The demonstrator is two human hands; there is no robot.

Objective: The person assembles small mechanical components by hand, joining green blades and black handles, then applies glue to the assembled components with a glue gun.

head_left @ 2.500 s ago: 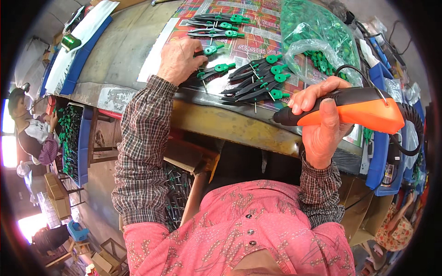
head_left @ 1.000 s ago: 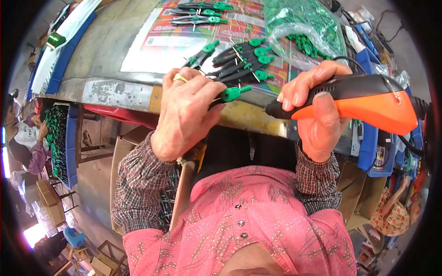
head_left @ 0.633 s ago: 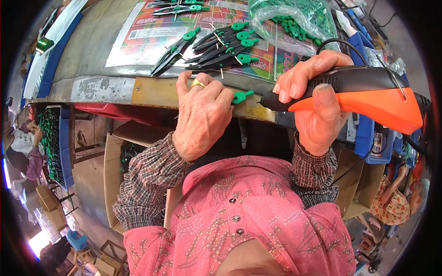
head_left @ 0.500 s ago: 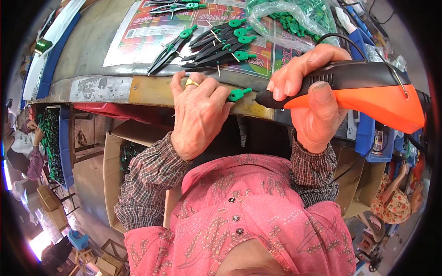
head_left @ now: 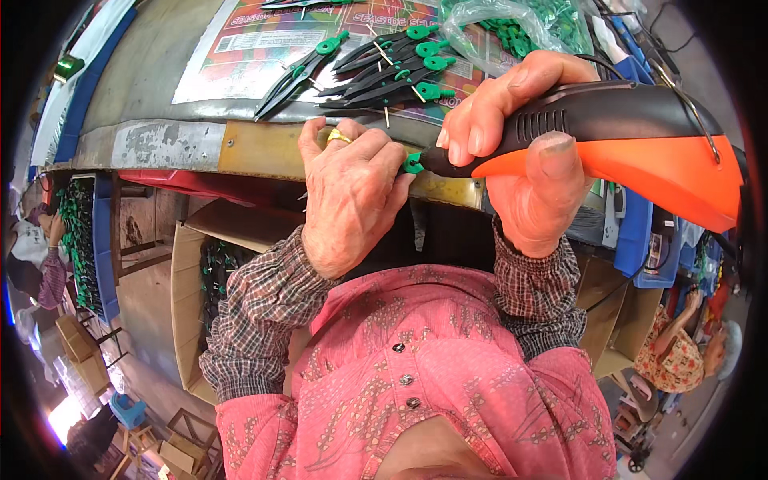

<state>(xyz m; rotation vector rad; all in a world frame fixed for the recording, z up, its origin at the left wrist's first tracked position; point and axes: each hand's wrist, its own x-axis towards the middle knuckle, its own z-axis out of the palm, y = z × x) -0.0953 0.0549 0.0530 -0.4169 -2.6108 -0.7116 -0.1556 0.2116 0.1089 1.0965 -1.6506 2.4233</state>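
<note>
Near the table's front edge, my left hand [head_left: 352, 184] is closed on a drawing compass, whose green head [head_left: 413, 164] sticks out past my thumb. The rest of that compass is mostly hidden under my fingers. My right hand [head_left: 524, 148] grips an orange-and-black electric screwdriver [head_left: 640, 164], held level. Its black nose meets the green head, and the tip itself is out of sight. Beyond my hands lie several more black drawing compasses [head_left: 392, 72] with green heads, in a loose pile, one apart [head_left: 300, 78].
A printed colourful sheet [head_left: 232, 64] covers part of the metal table [head_left: 128, 96]. Small green parts fill a clear plastic bag [head_left: 520, 32] at the back. An open cardboard box [head_left: 186, 312] stands below left; blue bins [head_left: 104, 248] flank both sides. Co-workers sit far left and right.
My right hand has moved left with the electric screwdriver, bringing its nose from a short gap onto the compass's green head. My left hand keeps its hold in nearly the same place.
</note>
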